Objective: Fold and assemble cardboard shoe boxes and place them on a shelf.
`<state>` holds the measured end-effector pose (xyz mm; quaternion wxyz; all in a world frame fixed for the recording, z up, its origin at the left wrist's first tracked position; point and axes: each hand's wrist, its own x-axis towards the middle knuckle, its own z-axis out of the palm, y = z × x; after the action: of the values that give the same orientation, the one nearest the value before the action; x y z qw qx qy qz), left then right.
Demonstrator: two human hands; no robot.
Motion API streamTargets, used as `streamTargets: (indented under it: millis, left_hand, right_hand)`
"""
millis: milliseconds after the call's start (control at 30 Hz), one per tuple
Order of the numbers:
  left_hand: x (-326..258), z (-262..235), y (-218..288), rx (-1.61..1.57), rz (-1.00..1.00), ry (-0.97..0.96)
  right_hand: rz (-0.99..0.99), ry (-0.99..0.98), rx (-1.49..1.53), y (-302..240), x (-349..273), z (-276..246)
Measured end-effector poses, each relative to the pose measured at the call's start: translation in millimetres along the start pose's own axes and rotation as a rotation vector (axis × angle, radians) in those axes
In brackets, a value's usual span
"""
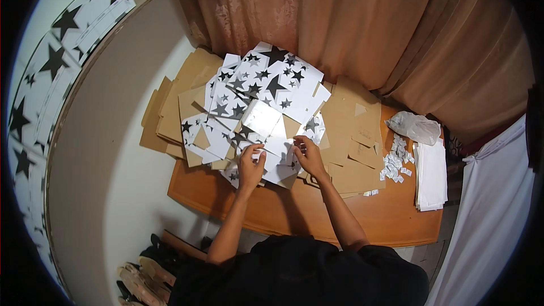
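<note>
My left hand and my right hand face each other over the near part of a heap of star-printed sheets. Both have bent fingers, closed at the edges of a small white card piece between them. Its outline merges with the white sheets below. Just beyond my fingertips lies a glossy white rectangular block. White sheets with black and grey stars overlap in a loose pile around it, some cut or folded.
Flat brown cardboard spreads under and beside the pile. On the wooden table's right lie small white packets, a clear plastic bag and a white paper stack. Brown curtains hang behind; shoes stand lower left.
</note>
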<state>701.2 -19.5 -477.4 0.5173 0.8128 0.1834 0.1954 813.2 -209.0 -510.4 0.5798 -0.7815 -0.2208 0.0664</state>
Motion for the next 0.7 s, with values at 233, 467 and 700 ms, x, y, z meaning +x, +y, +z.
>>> streamTargets:
  millis: [233, 467, 700]
  left_hand:
    - [64, -8, -16, 0.509, 0.276, 0.064]
    - [71, -2, -22, 0.557, 0.271, 0.01]
    - [76, 1, 19, 0.528, 0.342, 0.095]
  right_hand:
    - [0.063, 0.075, -0.185, 5, 47, 43]
    - [0.218, 0.157, -0.313, -1, 64, 52]
    - [0.105, 0.31, -0.103, -38, 55, 39]
